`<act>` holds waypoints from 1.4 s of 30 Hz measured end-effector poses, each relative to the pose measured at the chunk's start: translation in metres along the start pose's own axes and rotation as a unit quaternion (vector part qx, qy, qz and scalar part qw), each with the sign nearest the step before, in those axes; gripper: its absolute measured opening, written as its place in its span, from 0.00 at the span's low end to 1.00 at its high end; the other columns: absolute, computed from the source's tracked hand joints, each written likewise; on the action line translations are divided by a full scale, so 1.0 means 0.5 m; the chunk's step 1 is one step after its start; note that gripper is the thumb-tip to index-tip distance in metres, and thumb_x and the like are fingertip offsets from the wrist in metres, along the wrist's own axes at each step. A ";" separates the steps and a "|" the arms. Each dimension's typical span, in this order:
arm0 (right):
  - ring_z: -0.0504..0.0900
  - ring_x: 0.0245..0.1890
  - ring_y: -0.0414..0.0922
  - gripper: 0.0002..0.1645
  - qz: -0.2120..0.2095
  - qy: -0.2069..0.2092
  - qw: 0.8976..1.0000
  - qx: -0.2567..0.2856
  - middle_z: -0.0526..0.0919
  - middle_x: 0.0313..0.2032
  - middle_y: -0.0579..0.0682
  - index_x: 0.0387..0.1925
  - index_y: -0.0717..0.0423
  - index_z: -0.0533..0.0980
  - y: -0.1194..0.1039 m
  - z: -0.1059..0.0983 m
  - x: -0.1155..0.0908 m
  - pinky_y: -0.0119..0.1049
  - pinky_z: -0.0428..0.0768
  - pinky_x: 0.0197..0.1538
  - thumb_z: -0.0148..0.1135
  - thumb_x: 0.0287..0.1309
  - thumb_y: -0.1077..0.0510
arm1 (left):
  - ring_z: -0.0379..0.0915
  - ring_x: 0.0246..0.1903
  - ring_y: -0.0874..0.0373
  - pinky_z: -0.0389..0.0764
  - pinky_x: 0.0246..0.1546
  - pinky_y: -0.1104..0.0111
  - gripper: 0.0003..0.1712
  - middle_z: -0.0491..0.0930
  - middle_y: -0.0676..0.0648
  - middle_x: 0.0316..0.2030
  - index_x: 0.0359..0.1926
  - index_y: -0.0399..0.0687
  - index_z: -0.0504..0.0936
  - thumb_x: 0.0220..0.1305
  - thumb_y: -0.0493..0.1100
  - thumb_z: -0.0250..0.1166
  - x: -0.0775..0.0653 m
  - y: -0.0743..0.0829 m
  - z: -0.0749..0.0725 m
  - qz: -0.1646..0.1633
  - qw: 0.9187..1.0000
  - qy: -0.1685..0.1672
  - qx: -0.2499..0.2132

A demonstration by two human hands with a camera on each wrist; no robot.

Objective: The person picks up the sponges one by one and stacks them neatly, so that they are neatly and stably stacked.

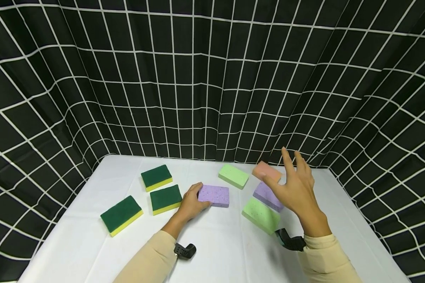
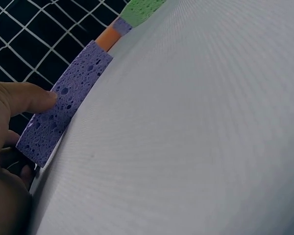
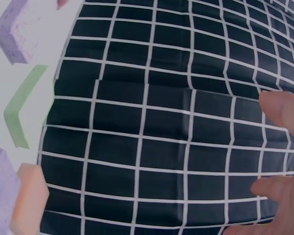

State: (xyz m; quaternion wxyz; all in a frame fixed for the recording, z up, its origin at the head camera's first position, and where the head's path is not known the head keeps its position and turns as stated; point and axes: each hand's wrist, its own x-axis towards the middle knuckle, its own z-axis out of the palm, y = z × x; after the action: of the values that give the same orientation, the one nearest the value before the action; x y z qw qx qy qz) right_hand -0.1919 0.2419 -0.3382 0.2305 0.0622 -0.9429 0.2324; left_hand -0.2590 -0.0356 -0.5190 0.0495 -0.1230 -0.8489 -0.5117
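My left hand (image 1: 189, 205) holds a purple sponge (image 1: 215, 195) at its left end on the white table. In the left wrist view, the thumb presses the near side of that pitted sponge (image 2: 68, 95); the other fingers are mostly hidden behind it. Raised over the right-hand group, my right hand (image 1: 298, 189) has its fingers spread and holds nothing. Below and left of it lie a second purple sponge (image 1: 267, 196), a light green sponge (image 1: 261, 216) and an orange sponge (image 1: 265, 171). The right wrist view shows only parts of the right hand's fingers (image 3: 281, 110).
Three dark green and yellow scouring sponges lie at the left: a back one (image 1: 156, 177), a middle one (image 1: 165, 199) and a front one (image 1: 121, 215). Another light green sponge (image 1: 233, 176) is near the back edge. A black gridded curtain (image 1: 205, 78) surrounds the table (image 1: 219, 251).
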 end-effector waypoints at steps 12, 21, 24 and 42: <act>0.60 0.65 0.58 0.51 -0.072 0.135 0.980 0.126 0.61 0.67 0.59 0.73 0.50 0.59 0.004 -0.031 -0.021 0.65 0.61 0.58 0.72 0.47 0.59 | 0.59 0.64 0.40 0.60 0.64 0.53 0.44 0.66 0.35 0.64 0.64 0.28 0.67 0.47 0.36 0.76 0.001 -0.006 0.001 -0.008 1.000 0.001 -0.001; 0.68 0.58 0.48 0.41 -0.138 0.217 0.947 0.191 0.70 0.57 0.67 0.66 0.65 0.65 0.013 -0.032 -0.050 0.31 0.64 0.57 0.65 0.50 0.62 | 0.60 0.64 0.40 0.60 0.64 0.54 0.44 0.66 0.34 0.63 0.63 0.27 0.67 0.46 0.35 0.76 0.002 -0.004 0.001 -0.002 1.000 0.004 -0.004; 0.68 0.56 0.47 0.37 -0.153 0.223 0.934 0.233 0.71 0.53 0.69 0.64 0.71 0.65 -0.005 -0.035 -0.064 0.31 0.65 0.56 0.62 0.51 0.66 | 0.60 0.64 0.40 0.60 0.64 0.54 0.44 0.66 0.34 0.63 0.63 0.27 0.67 0.46 0.35 0.77 0.001 -0.004 0.000 -0.002 1.000 0.008 -0.006; 0.71 0.53 0.51 0.35 -0.048 0.211 0.929 0.299 0.68 0.51 0.74 0.65 0.73 0.63 0.048 0.036 -0.130 0.30 0.68 0.52 0.55 0.52 0.78 | 0.60 0.64 0.41 0.59 0.64 0.55 0.43 0.67 0.35 0.63 0.64 0.29 0.67 0.47 0.36 0.76 0.000 -0.005 0.002 -0.012 1.000 0.006 0.000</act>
State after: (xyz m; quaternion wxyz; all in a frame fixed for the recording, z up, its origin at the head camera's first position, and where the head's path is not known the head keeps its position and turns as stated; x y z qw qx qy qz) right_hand -0.1469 0.2552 -0.3920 0.4055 0.1228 -0.7550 0.5004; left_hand -0.2597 -0.0358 -0.5215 0.0490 -0.1098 -0.8501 -0.5127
